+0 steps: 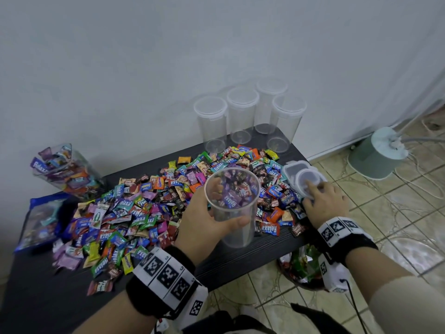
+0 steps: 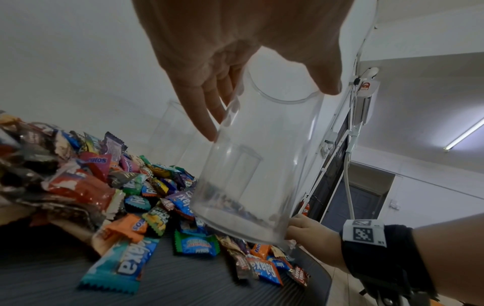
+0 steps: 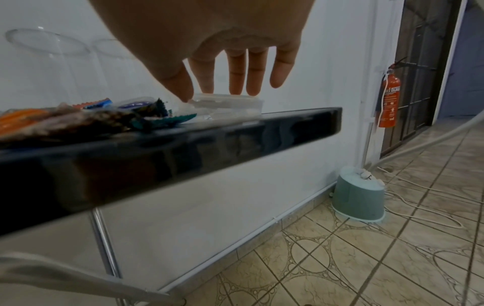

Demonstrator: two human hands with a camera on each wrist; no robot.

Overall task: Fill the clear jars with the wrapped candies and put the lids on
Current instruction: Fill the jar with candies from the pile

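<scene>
My left hand [image 1: 204, 219] grips a clear, empty jar [image 1: 234, 227] upright above the candy pile, thumb on the near side and fingers on the far side; the left wrist view shows the same jar [image 2: 256, 165] with nothing inside. Wrapped candies [image 1: 149, 208] cover the black table [image 1: 228, 261]. At the table's right edge lies a small stack of clear lids [image 1: 292, 168]. My right hand [image 1: 322, 201] reaches over them. In the right wrist view its straight fingers [image 3: 238, 82] and thumb touch the top lid [image 3: 230, 102].
Several empty lidded jars [image 1: 240, 116] stand at the back by the wall. A jar filled with candies [image 1: 62, 169] and a blue bag [image 1: 41, 220] sit at the left. On the tiled floor are a grey-green appliance base [image 1: 378, 153], cables, and a bowl of wrappers [image 1: 301, 266].
</scene>
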